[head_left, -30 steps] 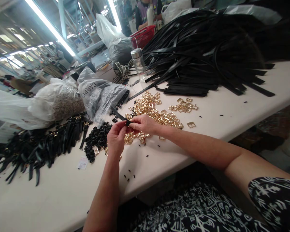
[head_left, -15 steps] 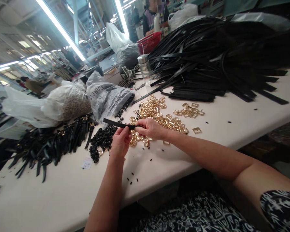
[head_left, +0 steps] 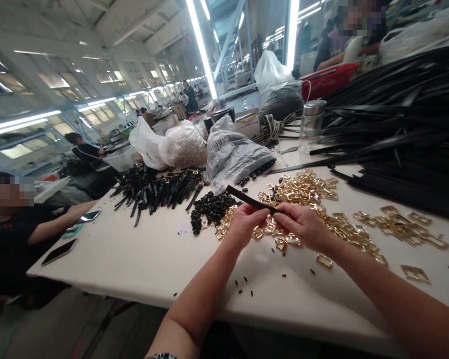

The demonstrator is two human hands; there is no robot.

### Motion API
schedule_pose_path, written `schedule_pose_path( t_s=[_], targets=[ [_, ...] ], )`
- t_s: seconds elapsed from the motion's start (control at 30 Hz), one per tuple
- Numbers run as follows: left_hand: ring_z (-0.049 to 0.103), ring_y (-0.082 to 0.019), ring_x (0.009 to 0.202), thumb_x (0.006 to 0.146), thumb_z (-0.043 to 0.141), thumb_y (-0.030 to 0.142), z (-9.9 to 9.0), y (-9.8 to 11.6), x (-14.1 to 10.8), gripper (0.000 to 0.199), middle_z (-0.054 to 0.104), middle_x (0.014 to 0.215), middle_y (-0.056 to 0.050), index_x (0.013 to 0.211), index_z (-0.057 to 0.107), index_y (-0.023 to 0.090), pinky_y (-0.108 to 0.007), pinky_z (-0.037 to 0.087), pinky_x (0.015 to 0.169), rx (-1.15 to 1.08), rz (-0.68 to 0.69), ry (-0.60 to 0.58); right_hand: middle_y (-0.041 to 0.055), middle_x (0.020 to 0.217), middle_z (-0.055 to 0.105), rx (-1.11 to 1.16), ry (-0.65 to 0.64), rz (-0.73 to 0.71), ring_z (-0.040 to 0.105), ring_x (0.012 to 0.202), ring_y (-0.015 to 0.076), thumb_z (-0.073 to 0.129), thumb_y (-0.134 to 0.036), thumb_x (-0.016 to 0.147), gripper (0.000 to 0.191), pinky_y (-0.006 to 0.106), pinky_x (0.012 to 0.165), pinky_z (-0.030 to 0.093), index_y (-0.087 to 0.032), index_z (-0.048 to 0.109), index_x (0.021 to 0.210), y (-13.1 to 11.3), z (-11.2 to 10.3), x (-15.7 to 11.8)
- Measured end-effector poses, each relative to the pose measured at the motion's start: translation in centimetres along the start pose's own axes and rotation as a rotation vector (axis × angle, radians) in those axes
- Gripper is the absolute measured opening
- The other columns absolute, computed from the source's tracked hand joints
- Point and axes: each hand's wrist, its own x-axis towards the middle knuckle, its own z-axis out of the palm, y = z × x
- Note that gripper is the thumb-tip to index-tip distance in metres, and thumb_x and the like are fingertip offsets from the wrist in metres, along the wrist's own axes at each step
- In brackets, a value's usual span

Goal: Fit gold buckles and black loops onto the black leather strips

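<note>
1. Black strap, held above the worktop, slants with its long axis from its free end at upper left down to the right, between the hands.
2. Left hand: nearly closed, thumb and fingers pinching the strap's middle stretch.
3. Right hand: fingers curled, gripping the lower end (its tip is hidden).
4. Gold buckles lie behind and around the right hand; small black pieces are heaped left.
</note>
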Motion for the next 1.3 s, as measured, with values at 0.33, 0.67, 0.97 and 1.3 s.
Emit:
schedule_pose_path(
  t_s=[0.33,0.67,0.97,1.3],
  targets=[
    [0.049,-0.007,0.048,0.058,0.085,0.033,-0.3,0.2,-0.2,0.030,0.058,0.058,0.002,0.078,0.070,0.015,-0.024,0.036,0.048,0.072,0.037,-0.126,-0.0003,0.056,0.059,-0.220,0.029,-0.047,0.049,0.046,0.0122,0.050,-0.039,0.086,0.025,0.025,0.046,0.036,-0.020,0.064,0.078,-0.4,-0.6,-0.1],
    [0.043,-0.006,0.043,0.067,0.077,0.036,-1.3,0.4,-0.6,0.031,0.051,0.051,0.004,0.089,0.070,0.016,-0.020,0.030,0.041,0.079,-0.113,-0.231,-0.0043,0.051,0.053,0.148,-0.154,0.191,0.046,0.041,0.0078,0.055,-0.038,0.078,0.022,0.019,0.040,0.034,-0.017,0.059,0.074,-1.7,-0.3,-0.5],
    [0.039,-0.005,0.039,0.054,0.083,0.041,-2.1,0.2,-0.7,0.036,0.048,0.051,0.004,0.075,0.064,0.018,-0.020,0.030,0.037,0.049,-0.219,-0.326,-0.0062,0.049,0.052,0.342,-0.314,0.205,0.048,0.042,0.0069,0.058,-0.030,0.075,0.014,0.017,0.041,0.037,-0.016,0.060,0.076,-1.3,-0.1,-0.7],
    [0.062,-0.008,0.058,0.050,0.088,0.031,-0.5,-0.3,-0.1,0.036,0.070,0.075,-0.001,0.078,0.070,0.018,-0.019,0.053,0.059,0.021,-0.127,0.064,-0.0041,0.057,0.051,-0.281,0.112,0.011,0.041,0.054,0.0074,0.056,-0.021,0.078,0.013,0.022,0.054,0.028,-0.016,0.060,0.067,-1.1,-0.1,-0.4]
  ],
)
